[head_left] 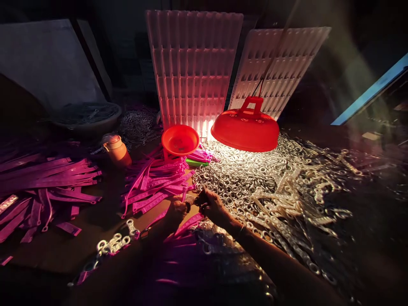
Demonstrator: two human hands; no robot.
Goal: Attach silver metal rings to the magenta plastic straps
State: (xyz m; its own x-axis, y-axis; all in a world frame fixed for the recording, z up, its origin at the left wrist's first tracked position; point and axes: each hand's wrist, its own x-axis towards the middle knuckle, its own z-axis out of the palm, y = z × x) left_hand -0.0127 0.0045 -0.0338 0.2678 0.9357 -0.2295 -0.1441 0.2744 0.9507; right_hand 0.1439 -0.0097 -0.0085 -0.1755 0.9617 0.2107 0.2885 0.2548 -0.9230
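Observation:
My left hand (179, 209) is closed near the middle of the table, with a magenta strip (159, 217) running by it and a small dark piece at its fingertips, too small to name. Close beside it, my right hand (213, 207) has its fingers bent together at the edge of a heap of metal rings (236, 178); what it holds is hidden. Behind my left hand lies a pile of magenta strips (153, 182). More magenta strips (191, 222) lie between my forearms.
A red lamp shade (245, 129) hangs over the rings. Behind the strips are a red bowl (180, 140) and an orange jar (117, 151). Ribbed panels (196, 63) stand at the back. Magenta strips (47, 178) cover the left; linked rings (113, 244) lie front left.

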